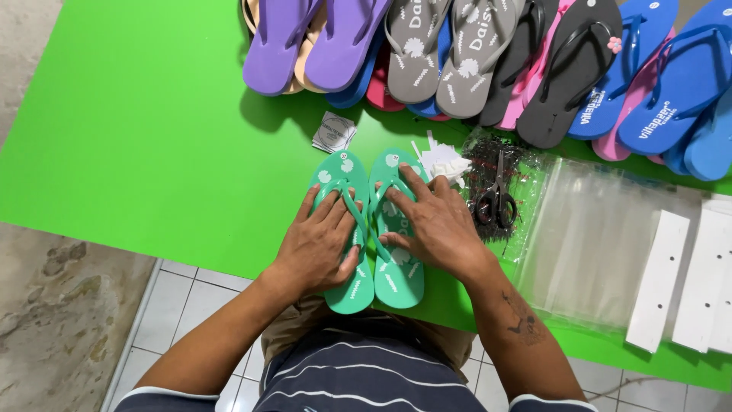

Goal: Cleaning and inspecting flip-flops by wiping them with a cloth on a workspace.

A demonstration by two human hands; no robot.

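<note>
Hands flat on a pair of green flip-flops (371, 229) at the near edge of the green table (152, 152)
Left hand (319, 246) and right hand (435, 225) press with fingers spread, grasping nothing; soles lie side by side, toes pointing away from the person, scissors (496, 200) just right

Each hand (316, 244) hides its teal flip-flop's (347, 286) middle.

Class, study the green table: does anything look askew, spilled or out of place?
Nothing is damaged or spilled. The teal flip-flops lie neatly paired under the left hand and right hand. Only the white paper scraps look untidy, and the scissors rest on a clear bag.
</note>
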